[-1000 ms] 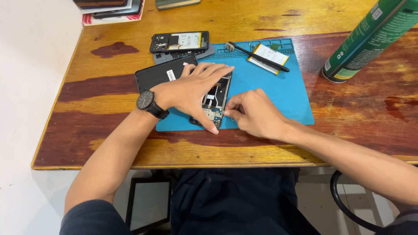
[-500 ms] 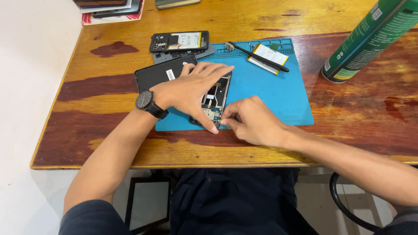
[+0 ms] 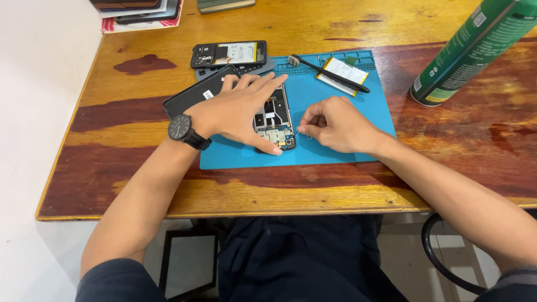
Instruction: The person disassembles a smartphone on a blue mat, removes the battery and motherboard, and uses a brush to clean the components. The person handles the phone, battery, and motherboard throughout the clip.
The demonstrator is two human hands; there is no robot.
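Left hand (image 3: 238, 112) lies flat on the opened phone (image 3: 274, 120) on the blue mat (image 3: 347, 151); right hand (image 3: 335, 124) pinches just right of it.

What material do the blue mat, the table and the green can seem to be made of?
Blue mat: probably silicone or rubber, matte, with moulded compartments along its far edge. Table: wood, glossy varnish, visible grain and dark red-brown stains. Green can: likely metal, smooth and slightly shiny, though the look leaves this open.

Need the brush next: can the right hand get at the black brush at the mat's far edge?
Probably yes. The right hand is on the blue mat, and bare mat lies between it and the black brush.
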